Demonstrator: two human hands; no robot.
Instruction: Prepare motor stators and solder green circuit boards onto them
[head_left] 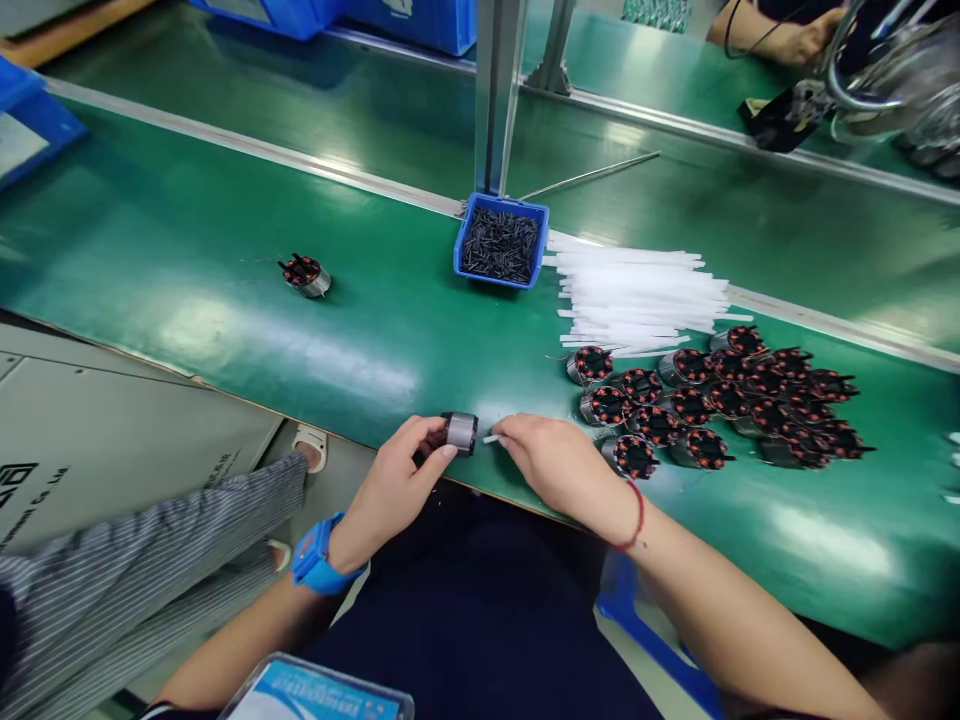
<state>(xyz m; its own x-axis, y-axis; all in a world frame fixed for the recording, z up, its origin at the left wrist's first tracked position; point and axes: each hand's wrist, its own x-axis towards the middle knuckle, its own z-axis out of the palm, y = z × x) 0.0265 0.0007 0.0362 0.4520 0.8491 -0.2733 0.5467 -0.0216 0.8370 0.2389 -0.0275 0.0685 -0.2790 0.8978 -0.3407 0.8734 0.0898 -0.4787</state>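
Observation:
Near the bench's front edge, my left hand (405,465) grips a motor stator (462,433), a silver cylinder lying on its side with dark ends. My right hand (547,455) is closed in a pinch on a thin white strip (491,438), whose tip points at the stator's right end with a small gap between. Most of the strip is hidden by my fingers. Many more stators (697,448) with copper windings stand upright just right of my right hand. Behind them lies a pile of white strips (637,295).
A blue bin (501,283) of small black pieces sits by a metal post (496,100). One stator (307,277) stands alone at left on the green bench (390,330). Blue crates (30,125) are at the upper left. A co-worker's hand (806,40) is across the bench; striped trousers (172,540) show left.

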